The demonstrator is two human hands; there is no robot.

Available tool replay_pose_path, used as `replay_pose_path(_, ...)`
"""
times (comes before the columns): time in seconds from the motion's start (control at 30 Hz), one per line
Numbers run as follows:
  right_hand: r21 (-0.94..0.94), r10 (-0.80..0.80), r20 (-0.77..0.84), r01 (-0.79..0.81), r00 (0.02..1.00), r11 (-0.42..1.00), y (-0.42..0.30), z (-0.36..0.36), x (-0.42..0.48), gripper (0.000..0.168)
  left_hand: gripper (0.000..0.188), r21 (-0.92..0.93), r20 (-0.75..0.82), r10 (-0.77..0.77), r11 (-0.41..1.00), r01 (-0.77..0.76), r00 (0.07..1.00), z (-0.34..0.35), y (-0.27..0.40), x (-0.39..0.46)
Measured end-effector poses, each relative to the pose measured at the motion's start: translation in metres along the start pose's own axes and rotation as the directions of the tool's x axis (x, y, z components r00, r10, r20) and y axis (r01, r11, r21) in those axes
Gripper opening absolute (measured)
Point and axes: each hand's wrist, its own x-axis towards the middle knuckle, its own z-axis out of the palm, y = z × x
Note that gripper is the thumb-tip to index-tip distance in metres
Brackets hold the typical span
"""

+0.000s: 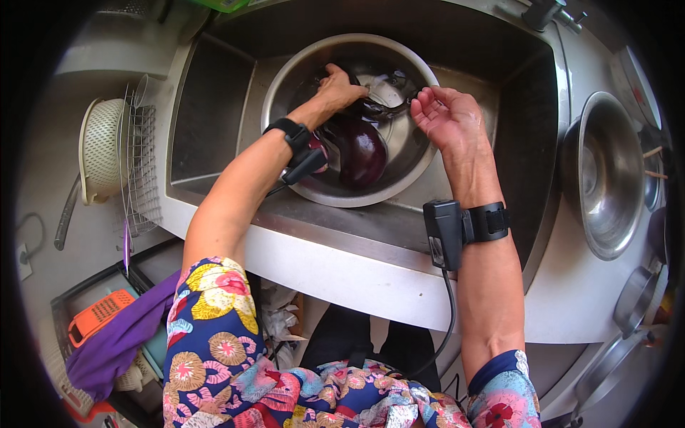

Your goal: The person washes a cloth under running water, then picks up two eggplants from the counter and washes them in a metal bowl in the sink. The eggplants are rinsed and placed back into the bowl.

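A round stainless steel basin (348,201) holding water and dark purple eggplants stands in the sink. One large glossy eggplant (365,155) lies toward the basin's near side. My left hand (340,88) reaches into the basin, thumb and fingers spread around a dark shape. Some of its fingers are hidden, so its hold on that shape is unclear. At the basin's right rim is my right hand (448,115), palm turned up and fingers loosely curled, with nothing visible in it. A reddish-purple item (319,150) shows partly behind my left wrist.
The steel sink (211,115) surrounds the basin, with a faucet (554,16) at the far right corner. Another metal bowl (610,176) stands on the right counter. Left are a cream colander (101,150), a wire rack (142,160), an orange grater (101,315) and a purple cloth (123,342).
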Motion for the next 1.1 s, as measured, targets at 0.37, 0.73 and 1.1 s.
replay_pose_path(0.37, -0.020, -0.002, 0.034, 0.002, 0.999, 1.000, -0.006, -0.005, 0.005, 0.013, 0.075, -0.016, 0.009, -0.041, 0.999, 0.041, 0.999, 0.010, 0.010, 0.002)
replay_pose_path(0.73, -0.025, 0.002, 0.062, 0.000, 0.998, 1.000, -0.006, 0.000, 0.003, 0.014, 0.045, -0.137, 0.021, 0.002, 0.991, 0.001, 1.000, 0.016, 0.000, 0.029)
replay_pose_path(1.1, -0.027, -0.026, 0.075, 0.028, 0.997, 0.999, -0.008, 0.002, 0.000, 0.014, 0.044, -0.278, -0.027, -0.150, 0.951, 0.136, 0.988, -0.011, -0.001, 0.030)
